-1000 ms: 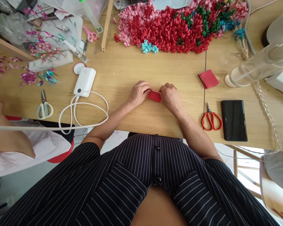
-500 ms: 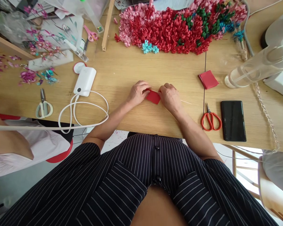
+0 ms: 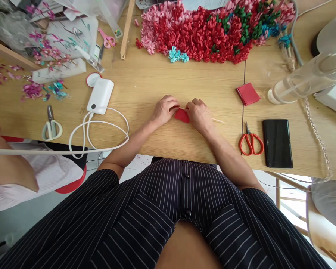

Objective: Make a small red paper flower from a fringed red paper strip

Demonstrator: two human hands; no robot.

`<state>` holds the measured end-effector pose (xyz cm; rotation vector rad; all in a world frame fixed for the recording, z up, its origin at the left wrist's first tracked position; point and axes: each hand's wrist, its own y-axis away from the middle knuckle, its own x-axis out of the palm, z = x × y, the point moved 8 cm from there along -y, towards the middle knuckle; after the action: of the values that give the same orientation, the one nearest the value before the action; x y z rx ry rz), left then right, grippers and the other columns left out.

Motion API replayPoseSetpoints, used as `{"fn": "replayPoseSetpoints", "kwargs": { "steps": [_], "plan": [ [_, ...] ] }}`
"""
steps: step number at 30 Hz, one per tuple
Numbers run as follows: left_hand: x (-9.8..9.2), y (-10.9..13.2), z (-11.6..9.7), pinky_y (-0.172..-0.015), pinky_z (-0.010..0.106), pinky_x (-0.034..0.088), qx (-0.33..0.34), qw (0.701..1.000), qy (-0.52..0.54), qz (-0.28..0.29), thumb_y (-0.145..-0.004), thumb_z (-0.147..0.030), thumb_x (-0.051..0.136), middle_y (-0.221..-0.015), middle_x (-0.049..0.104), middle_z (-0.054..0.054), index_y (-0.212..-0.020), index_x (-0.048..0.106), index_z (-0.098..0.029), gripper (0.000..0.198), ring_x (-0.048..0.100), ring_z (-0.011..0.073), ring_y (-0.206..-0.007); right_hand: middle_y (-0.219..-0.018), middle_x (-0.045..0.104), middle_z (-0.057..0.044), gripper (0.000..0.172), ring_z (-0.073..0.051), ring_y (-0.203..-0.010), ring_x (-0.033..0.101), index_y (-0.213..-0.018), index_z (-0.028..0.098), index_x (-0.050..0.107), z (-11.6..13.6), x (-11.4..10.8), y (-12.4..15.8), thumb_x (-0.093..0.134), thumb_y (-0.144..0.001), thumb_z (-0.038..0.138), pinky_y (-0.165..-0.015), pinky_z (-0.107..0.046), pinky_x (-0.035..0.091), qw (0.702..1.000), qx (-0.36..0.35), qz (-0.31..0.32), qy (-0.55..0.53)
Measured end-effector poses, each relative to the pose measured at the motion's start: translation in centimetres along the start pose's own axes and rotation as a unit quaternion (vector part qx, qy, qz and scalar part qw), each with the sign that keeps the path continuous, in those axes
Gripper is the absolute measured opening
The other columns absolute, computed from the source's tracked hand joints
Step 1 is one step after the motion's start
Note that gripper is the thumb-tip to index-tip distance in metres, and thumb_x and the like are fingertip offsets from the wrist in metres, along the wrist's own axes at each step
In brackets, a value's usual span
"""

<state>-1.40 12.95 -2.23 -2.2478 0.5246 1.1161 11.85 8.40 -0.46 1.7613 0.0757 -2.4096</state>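
Observation:
Between my hands is a small red piece (image 3: 182,115) of paper or cloth; which of the two I cannot tell. The fingers of my left hand (image 3: 165,109) pinch its left corner. My right hand (image 3: 198,114) is closed at its right side, gripping a thin pale stick (image 3: 218,120). That stick runs along the piece's top edge and its free end pokes out to the right, past the hand. My fingertips partly hide both the stick and the red piece. A small stack of red squares (image 3: 248,93) lies to the right, apart from my hands.
Red-handled scissors (image 3: 251,144) and a black phone (image 3: 277,143) lie at right, near a clear plastic tube (image 3: 302,82). Bunched red and pink flowers (image 3: 201,35) line the back. At left are a white power bank (image 3: 100,96) with a looped cable and white-handled scissors (image 3: 52,128).
The red piece shows a smaller, slightly curled area below the stick than before. My right hand and the stick have shifted slightly left; the left hand has barely moved.

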Motion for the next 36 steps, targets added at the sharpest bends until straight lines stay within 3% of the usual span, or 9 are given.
{"fn": "replayPoseSetpoints", "kwargs": {
  "steps": [6,13,21,26,36],
  "plan": [
    [0.1,0.0,0.0,-0.101,0.042,0.058,0.003,1.000,-0.009,-0.002,-0.094,-0.016,0.063,-0.106,0.077,0.008,-0.094,0.077,-0.017,0.015,0.071,0.0235,-0.107,-0.119,0.073,-0.022,0.033,-0.032,-0.112,0.066,-0.112,0.010,0.075,-0.9,-0.7,0.5,0.043,-0.104,0.013,-0.093,-0.042,0.050,1.000,0.009,0.004,-0.002],
    [-0.7,0.6,0.9,-0.105,0.040,0.059,-0.028,1.000,0.006,0.001,-0.089,-0.012,0.073,-0.120,0.077,0.008,-0.119,0.077,-0.017,0.031,0.071,0.0227,-0.114,-0.121,0.073,-0.020,0.035,-0.032,-0.115,0.066,-0.114,0.010,0.074,-1.0,-0.9,0.9,0.041,-0.105,0.014,-0.092,-0.039,0.050,1.000,0.010,0.020,0.022],
    [-1.1,1.0,0.6,-0.097,0.036,0.059,-0.040,0.999,-0.016,-0.003,-0.089,-0.009,0.074,-0.104,0.076,0.006,-0.104,0.079,-0.016,0.017,0.071,0.0212,-0.103,-0.123,0.073,-0.019,0.035,-0.031,-0.117,0.066,-0.115,0.011,0.074,-0.3,-0.9,1.0,0.040,-0.106,0.014,-0.093,-0.037,0.050,0.999,0.007,0.025,0.031],
    [-1.0,1.0,0.4,-0.093,0.033,0.059,-0.043,0.999,-0.004,0.005,-0.089,-0.009,0.075,-0.102,0.078,0.006,-0.105,0.080,-0.015,0.018,0.072,0.0190,-0.096,-0.122,0.073,-0.018,0.036,-0.031,-0.116,0.067,-0.115,0.011,0.074,-0.1,-0.2,0.9,0.039,-0.106,0.013,-0.092,-0.038,0.050,0.999,0.003,0.017,0.037],
    [-0.8,0.8,0.2,-0.092,0.034,0.059,-0.011,1.000,0.000,0.014,-0.092,-0.011,0.070,-0.101,0.076,0.006,-0.100,0.081,-0.017,0.015,0.071,0.0201,-0.099,-0.123,0.073,-0.020,0.037,-0.031,-0.116,0.066,-0.116,0.009,0.074,0.4,0.0,0.5,0.038,-0.106,0.012,-0.094,-0.038,0.049,0.999,-0.007,0.024,0.030]
  ]
}}
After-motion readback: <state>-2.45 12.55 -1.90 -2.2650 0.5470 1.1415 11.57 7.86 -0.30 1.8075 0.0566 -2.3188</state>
